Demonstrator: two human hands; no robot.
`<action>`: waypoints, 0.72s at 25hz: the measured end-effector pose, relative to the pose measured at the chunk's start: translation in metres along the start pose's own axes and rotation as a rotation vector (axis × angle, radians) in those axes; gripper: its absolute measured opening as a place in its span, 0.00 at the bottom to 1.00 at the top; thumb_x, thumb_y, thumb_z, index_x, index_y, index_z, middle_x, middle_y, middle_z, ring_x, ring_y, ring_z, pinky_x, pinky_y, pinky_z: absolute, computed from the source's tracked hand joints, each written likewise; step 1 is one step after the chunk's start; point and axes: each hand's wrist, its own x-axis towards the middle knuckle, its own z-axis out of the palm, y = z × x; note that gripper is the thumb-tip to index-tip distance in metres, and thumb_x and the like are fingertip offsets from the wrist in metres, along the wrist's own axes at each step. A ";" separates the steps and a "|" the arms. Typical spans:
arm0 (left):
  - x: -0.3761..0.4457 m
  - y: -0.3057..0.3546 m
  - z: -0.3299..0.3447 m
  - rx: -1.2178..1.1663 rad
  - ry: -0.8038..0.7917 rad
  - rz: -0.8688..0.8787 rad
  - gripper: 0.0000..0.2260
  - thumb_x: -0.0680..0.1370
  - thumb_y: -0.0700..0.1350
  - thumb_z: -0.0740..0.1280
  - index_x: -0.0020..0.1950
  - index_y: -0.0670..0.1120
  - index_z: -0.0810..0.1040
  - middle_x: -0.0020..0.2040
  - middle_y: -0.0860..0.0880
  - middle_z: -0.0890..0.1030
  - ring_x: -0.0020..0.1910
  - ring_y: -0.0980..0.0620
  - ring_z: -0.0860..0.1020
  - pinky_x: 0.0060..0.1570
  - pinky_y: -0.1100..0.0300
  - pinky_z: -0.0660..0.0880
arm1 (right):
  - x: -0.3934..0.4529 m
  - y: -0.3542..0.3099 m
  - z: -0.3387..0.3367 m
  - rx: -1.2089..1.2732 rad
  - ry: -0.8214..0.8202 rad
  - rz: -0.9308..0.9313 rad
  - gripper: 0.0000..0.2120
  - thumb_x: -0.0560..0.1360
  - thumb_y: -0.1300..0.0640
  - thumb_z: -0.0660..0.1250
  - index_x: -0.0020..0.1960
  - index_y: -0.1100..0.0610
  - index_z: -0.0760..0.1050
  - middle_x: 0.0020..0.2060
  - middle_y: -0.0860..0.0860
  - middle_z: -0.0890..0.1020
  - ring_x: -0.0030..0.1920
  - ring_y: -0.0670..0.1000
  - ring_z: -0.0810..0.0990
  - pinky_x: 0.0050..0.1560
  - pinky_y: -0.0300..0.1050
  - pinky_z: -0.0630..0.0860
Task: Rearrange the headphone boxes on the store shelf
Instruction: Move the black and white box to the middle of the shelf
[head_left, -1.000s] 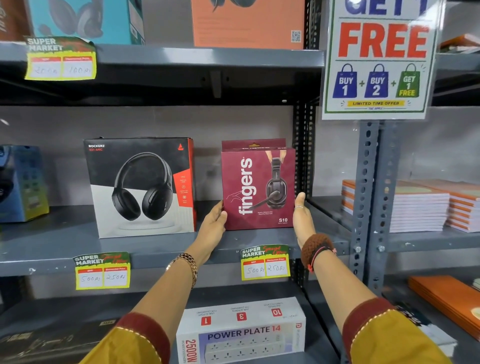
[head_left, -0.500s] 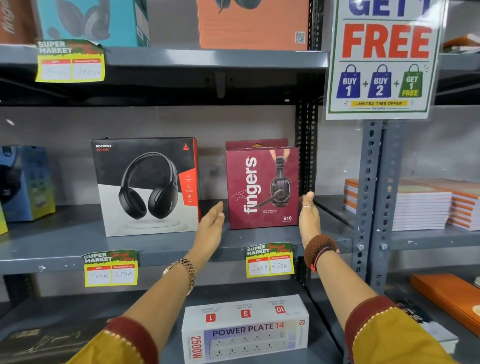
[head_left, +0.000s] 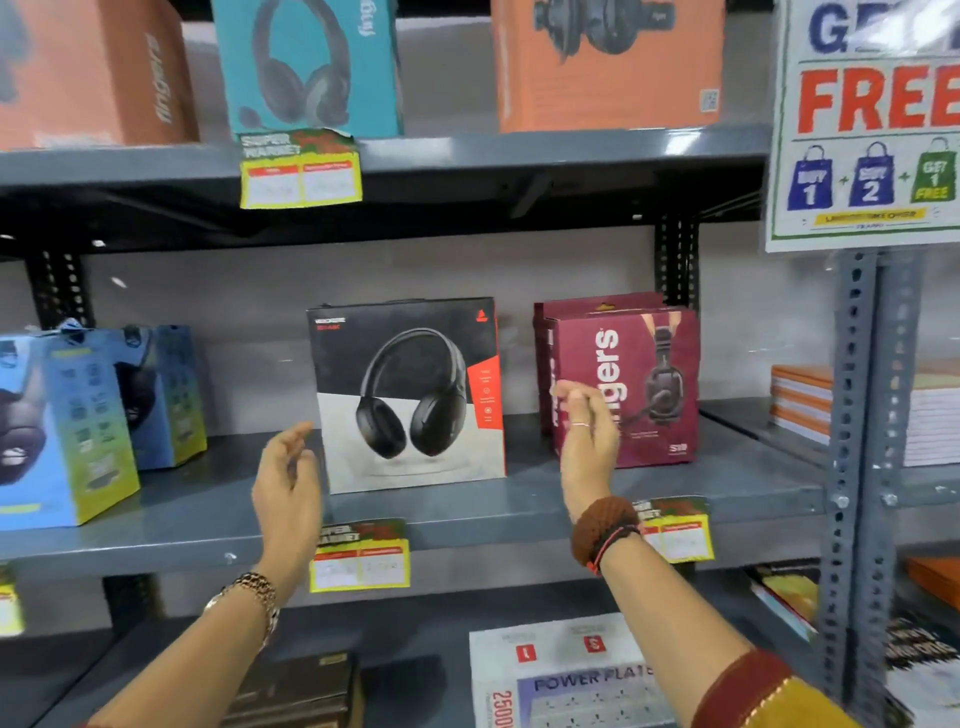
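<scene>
Both hands have left the maroon box (head_left: 631, 387) and shifted leftward to flank the black box (head_left: 410, 392). Left hand (head_left: 288, 491) is just left of it, fingers loosely apart, empty. Right hand (head_left: 587, 441) is raised between the boxes, fingers apart, empty. Both boxes stand upright on the middle shelf (head_left: 467, 512).

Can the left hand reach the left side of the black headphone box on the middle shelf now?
Probably yes. The left hand is open and empty, just left of the black headphone box. The shelf between them is bare, and the blue boxes stand further left, out of the way.
</scene>
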 end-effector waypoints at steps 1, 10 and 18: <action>0.014 -0.008 -0.007 0.030 -0.041 -0.037 0.13 0.80 0.41 0.58 0.61 0.52 0.74 0.62 0.50 0.77 0.58 0.54 0.74 0.59 0.61 0.68 | -0.008 0.001 0.021 0.007 -0.047 0.113 0.09 0.79 0.54 0.57 0.50 0.50 0.76 0.53 0.51 0.80 0.56 0.51 0.77 0.59 0.46 0.71; 0.047 -0.030 -0.017 -0.200 -0.451 -0.280 0.15 0.82 0.48 0.56 0.67 0.51 0.71 0.65 0.49 0.77 0.59 0.52 0.77 0.52 0.58 0.76 | -0.036 0.028 0.069 -0.155 -0.053 0.411 0.27 0.78 0.40 0.50 0.70 0.55 0.66 0.70 0.52 0.70 0.70 0.53 0.67 0.68 0.46 0.59; 0.045 -0.026 -0.017 -0.189 -0.459 -0.340 0.19 0.82 0.48 0.55 0.73 0.52 0.66 0.71 0.48 0.72 0.67 0.47 0.72 0.65 0.48 0.71 | -0.034 0.034 0.063 -0.204 -0.107 0.387 0.27 0.77 0.39 0.51 0.66 0.54 0.72 0.66 0.54 0.75 0.67 0.55 0.71 0.71 0.56 0.63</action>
